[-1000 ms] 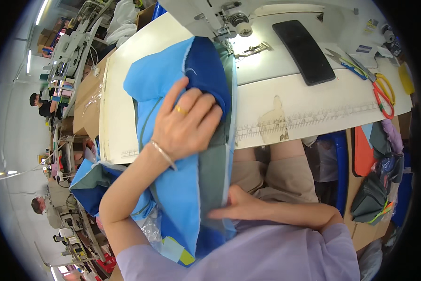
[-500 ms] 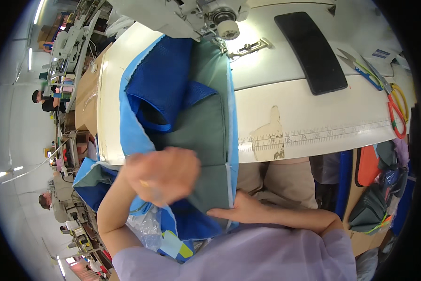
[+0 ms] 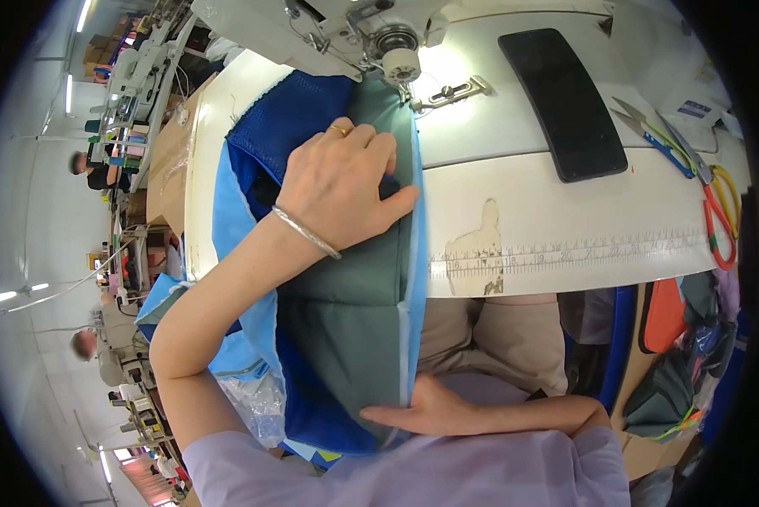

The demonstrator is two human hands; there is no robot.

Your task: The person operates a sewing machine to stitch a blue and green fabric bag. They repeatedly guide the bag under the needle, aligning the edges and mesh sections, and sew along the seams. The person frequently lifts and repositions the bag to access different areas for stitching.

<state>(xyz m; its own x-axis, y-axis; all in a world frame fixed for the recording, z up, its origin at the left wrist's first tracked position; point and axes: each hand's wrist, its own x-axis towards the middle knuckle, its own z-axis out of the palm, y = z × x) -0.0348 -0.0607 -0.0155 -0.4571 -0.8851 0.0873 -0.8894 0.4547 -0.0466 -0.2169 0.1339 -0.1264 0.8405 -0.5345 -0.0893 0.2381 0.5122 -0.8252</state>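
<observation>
A layered piece of fabric with grey-green cloth [image 3: 350, 325], dark blue mesh [image 3: 274, 118] and light blue edging [image 3: 229, 220] lies under the sewing machine head [image 3: 396, 51] and hangs over the table's front edge. My left hand [image 3: 341, 177] is closed on the upper part, fingers curled over the mesh and grey layer a little below the presser foot [image 3: 403, 93], thumb near the light blue right edge. Lower down, my right hand [image 3: 417, 406] grips the fabric's right edge, thumb on top and the other fingers hidden underneath.
A black phone [image 3: 561, 101] and scissors with coloured handles [image 3: 716, 215] lie on the white table [image 3: 599, 270], right of the machine. A cardboard-topped side surface [image 3: 633, 397] holds fabric pieces at right. More fabric hangs at left [image 3: 155, 308]. Two co-workers [image 3: 101, 173] sit at machines on the left.
The light blue top layer has been turned back leftward, exposing mesh and grey cloth. My left hand first moved down, then up and right onto these layers. My right hand sits slightly lower.
</observation>
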